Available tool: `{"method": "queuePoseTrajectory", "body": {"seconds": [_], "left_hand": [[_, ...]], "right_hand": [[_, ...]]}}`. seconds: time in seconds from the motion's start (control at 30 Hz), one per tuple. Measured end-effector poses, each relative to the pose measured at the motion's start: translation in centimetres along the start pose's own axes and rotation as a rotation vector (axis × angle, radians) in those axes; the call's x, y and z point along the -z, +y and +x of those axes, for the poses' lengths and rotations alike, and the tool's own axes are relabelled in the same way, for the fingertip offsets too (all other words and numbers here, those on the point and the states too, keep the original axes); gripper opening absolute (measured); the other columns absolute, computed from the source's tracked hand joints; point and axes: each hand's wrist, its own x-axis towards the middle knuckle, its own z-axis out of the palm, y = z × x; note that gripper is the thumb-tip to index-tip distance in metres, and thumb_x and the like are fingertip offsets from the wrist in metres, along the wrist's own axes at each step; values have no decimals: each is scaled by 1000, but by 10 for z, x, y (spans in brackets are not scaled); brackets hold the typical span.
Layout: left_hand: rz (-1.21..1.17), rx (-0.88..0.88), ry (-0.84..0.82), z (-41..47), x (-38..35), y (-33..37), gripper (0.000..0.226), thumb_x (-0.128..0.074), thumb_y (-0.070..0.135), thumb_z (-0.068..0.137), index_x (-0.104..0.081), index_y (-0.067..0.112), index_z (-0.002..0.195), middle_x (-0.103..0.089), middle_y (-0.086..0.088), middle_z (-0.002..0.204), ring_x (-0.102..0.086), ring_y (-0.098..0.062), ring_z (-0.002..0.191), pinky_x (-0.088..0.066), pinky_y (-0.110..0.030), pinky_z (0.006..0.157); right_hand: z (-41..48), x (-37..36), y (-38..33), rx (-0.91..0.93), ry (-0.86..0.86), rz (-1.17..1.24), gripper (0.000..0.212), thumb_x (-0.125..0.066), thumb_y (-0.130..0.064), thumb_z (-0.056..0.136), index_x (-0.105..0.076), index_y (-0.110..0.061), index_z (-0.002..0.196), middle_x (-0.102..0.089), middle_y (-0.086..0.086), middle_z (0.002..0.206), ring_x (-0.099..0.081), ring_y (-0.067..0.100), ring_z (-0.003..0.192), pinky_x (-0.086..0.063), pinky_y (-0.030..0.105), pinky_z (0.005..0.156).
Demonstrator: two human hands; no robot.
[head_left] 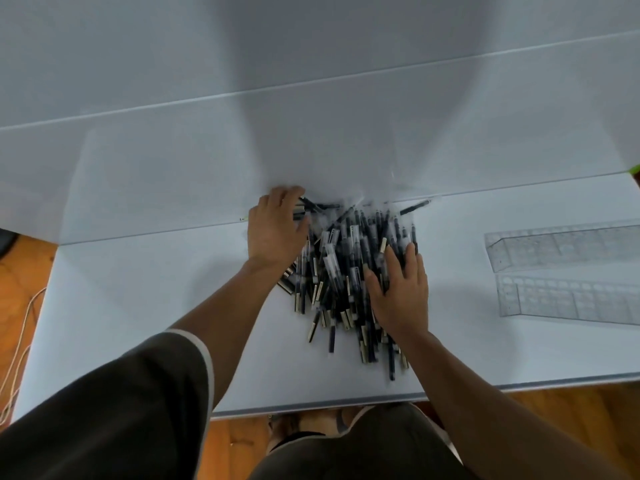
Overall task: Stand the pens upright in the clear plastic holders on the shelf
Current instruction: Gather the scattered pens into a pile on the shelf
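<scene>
Left hand [277,230] flat, fingers spread on the pens [346,282] heap's far-left side near the surface [138,306] back edge, right hand [401,289] likewise flat on its right — neither grasping, clear holders [568,271] well apart at the right edge.

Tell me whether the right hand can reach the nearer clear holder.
Probably yes: the right hand rests flat on the pen pile, and only bare white surface lies between it and the nearer clear holder.

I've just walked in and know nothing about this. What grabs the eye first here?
A big jumbled heap of dark pens lies in the middle of the white table. The left hand rests on the heap's far left edge and the right hand lies flat on its right side, fingers spread. Off to the right, two long clear plastic holders sit apart from the heap, with no pens in them.
</scene>
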Motion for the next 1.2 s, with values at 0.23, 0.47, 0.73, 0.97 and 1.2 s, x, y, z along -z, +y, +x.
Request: {"method": "queuePoseTrajectory", "body": {"seconds": [0.23,0.47,0.73,0.97,1.2], "left_hand": [[116,260,-149,-13,4,-37,22,-56,40,93,-62,27,109,-70,1,95,-66,-27,85,-45,-30,66],[-91,48,-46,-19,-16,-41,44,-65,37,87,-58,11,123,-54,-7,127,-50,-28,115,-44,-42,97],[-42,42,-150,-26,-40,-21,57,-47,52,94,-47,17,140,-45,-8,144,-35,-30,136,-27,-46,114],[-63,461,-37,-87,-44,-27,83,-24,73,88,-17,23,153,-5,-6,163,2,-25,149,0,-47,119],[-187,674,-15,-126,-45,-42,85,-28,74,87,-9,25,154,4,-4,163,10,-20,149,5,-40,120]], "right_hand": [[-1,0,0,-1,-9,-48,65,-41,-52,98,-26,-21,154,-4,10,164,-1,29,150,-10,47,121],[0,-1,1,-17,-17,-56,66,-39,-55,98,-25,-23,154,-2,8,164,2,26,151,-9,45,122],[-1,-4,1,-14,8,-52,65,-40,-54,98,-27,-22,153,-4,9,164,0,26,151,-9,46,121],[-6,-6,8,-19,17,-24,64,-36,-55,98,-28,-23,153,-3,8,164,4,25,151,-5,47,121],[-10,-6,15,-9,28,-7,63,-39,-53,98,-31,-23,152,-5,7,164,2,23,151,-9,47,122]]}}
